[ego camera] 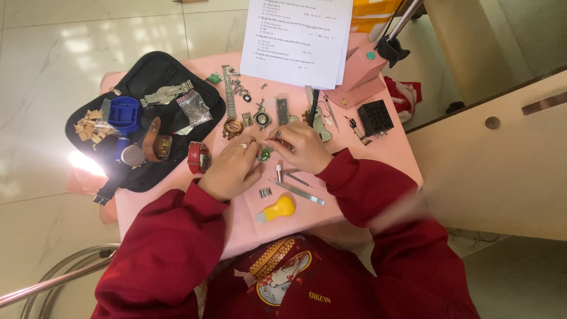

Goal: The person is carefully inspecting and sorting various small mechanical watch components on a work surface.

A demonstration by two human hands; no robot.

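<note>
Near edge: yellow-handled tool (277, 209), tweezers (297, 192) lying loose on the pink tabletop (378, 155).
Middle: left hand (231, 168) and right hand (301, 146) pinched together on small green part (264, 155).
Step, judged: fine fitting; next calls for steady fingertips.
Far edge: paper sheets (298, 36).

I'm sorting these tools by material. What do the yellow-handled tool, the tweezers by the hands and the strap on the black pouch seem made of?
Yellow-handled tool: handle looks like smooth, matte plastic.
Tweezers: probably bare steel, grey with a light sheen.
Strap: seems brown leather, dull and curved.
</note>
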